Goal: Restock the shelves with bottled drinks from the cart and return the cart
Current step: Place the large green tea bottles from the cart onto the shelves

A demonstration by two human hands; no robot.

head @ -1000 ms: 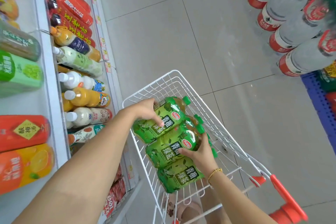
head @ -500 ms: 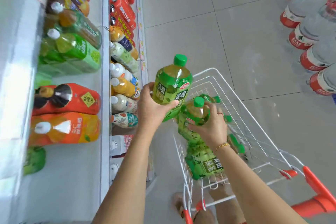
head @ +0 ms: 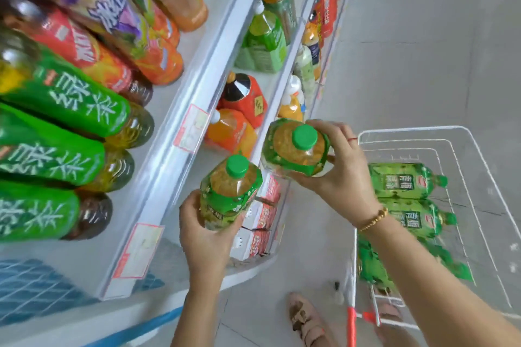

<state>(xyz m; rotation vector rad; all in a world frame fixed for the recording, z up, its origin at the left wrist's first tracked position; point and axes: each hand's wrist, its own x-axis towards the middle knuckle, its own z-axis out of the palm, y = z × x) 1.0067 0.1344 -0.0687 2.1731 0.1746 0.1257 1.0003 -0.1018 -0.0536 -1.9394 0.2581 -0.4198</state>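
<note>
My left hand (head: 207, 236) grips one green-capped tea bottle (head: 229, 191) upright by its lower body, just in front of the shelf edge (head: 180, 121). My right hand (head: 341, 175) grips a second green tea bottle (head: 296, 146), held a little higher and to the right. Both bottles are out of the white wire cart (head: 465, 149), which stands at the right. More green tea bottles (head: 406, 180) lie on their sides inside the cart.
Shelves on the left carry rows of green tea, red, orange and purple bottles (head: 67, 98). Lower shelves hold more drinks (head: 262, 45) and red-white cartons (head: 259, 222). Grey tiled floor (head: 408, 51) stretches ahead. My feet (head: 307, 318) are beside the cart's red fittings.
Both hands have lifted their bottles out of the cart and carried them left toward the shelves. My view has swung up and left onto the shelving.
</note>
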